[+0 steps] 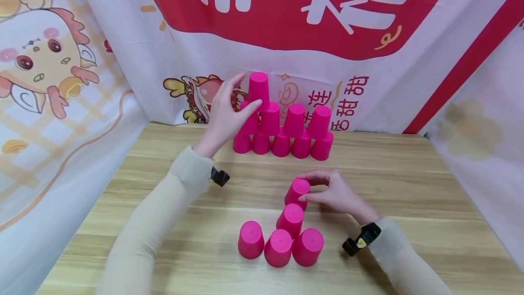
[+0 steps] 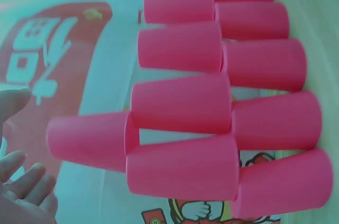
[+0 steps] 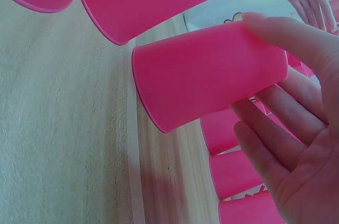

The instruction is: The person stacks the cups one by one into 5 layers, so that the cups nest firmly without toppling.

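Observation:
Upside-down pink cups form a stack at the back of the table. One cup (image 1: 259, 88) stands alone on top at the stack's left end. My left hand (image 1: 227, 113) is beside that cup; in the left wrist view its fingers (image 2: 32, 184) are spread and apart from the cup's closed end. Nearer the front, my right hand (image 1: 337, 192) pinches another upside-down pink cup (image 1: 299, 190) between thumb and fingers. The right wrist view shows that cup (image 3: 206, 78) from the side, with the thumb (image 3: 288, 36) near its closed end.
Several loose pink cups stand upside down in front of the right hand's cup, including one cup (image 1: 251, 240) at the left. The stack's lower rows (image 1: 280, 144) run along the back, close to a printed cloth (image 1: 254, 31). Wooden tabletop (image 1: 196, 249) surrounds them.

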A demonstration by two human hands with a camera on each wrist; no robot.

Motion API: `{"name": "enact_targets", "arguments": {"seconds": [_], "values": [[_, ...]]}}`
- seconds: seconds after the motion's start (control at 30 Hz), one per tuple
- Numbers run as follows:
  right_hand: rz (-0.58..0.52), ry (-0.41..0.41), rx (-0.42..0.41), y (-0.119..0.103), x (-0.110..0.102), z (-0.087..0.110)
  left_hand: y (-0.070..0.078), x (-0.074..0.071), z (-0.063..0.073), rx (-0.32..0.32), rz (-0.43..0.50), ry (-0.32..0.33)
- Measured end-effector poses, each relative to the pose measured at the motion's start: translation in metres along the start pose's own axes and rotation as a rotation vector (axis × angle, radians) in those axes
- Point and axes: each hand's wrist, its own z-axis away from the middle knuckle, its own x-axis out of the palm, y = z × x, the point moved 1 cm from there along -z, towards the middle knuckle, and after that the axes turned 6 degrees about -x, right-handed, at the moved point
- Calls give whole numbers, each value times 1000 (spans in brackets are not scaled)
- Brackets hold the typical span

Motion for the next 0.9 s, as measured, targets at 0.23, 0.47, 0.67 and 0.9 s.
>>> {"name": "enact_targets", "arguments": {"seconds": [0.23, 0.47, 0.67, 0.9], "values": [[-5, 8, 15, -2, 1, 1, 1, -5, 40, 59, 51, 18], [-5, 47, 2, -5, -5, 0, -3, -2, 87, 18, 69, -120], [16, 161, -83, -28, -28, -7, -6, 3, 124, -59, 68, -296], [48, 337, -271, -74, -63, -19, -18, 13, 161, -161, 73, -449]]}}
